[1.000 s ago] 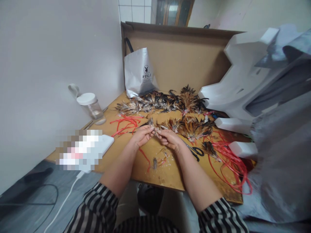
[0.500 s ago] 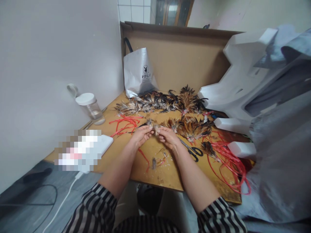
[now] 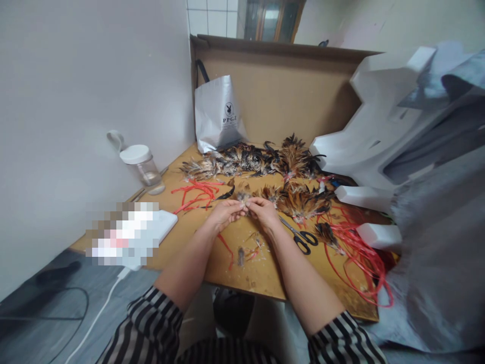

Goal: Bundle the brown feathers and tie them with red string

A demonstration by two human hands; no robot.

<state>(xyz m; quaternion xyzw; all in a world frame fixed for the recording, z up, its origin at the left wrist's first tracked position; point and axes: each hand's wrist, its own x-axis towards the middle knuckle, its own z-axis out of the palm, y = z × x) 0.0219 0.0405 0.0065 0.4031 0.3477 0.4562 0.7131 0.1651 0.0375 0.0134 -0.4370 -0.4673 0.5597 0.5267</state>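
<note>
Over the middle of the table, my left hand [image 3: 227, 213] and my right hand [image 3: 264, 210] meet at the fingertips, both closed in a pinch. Between them is a small tuft of pale grey-brown feathers [image 3: 243, 196], its lower end hidden by the fingers. Just beyond my right hand lie brown and black feather bunches [image 3: 303, 199], with more feathers [image 3: 242, 161] in a row behind. Black-handled scissors [image 3: 302, 238] rest beside my right wrist. Red plastic strips [image 3: 199, 192] lie left of my left hand. Feather scraps [image 3: 241, 256] are scattered below the hands.
A tangle of red strips [image 3: 364, 258] lies at the right by white foam blocks [image 3: 379, 236]. At the left stand a lidded clear jar [image 3: 146, 169] and a white device with a cable [image 3: 166, 225]. A silver bag [image 3: 215, 114] leans on the cardboard [image 3: 288, 91] behind.
My hands have drawn together, and their fingertips now meet at the base of the feather tuft. The view has shifted slightly; the things on the table lie as before.
</note>
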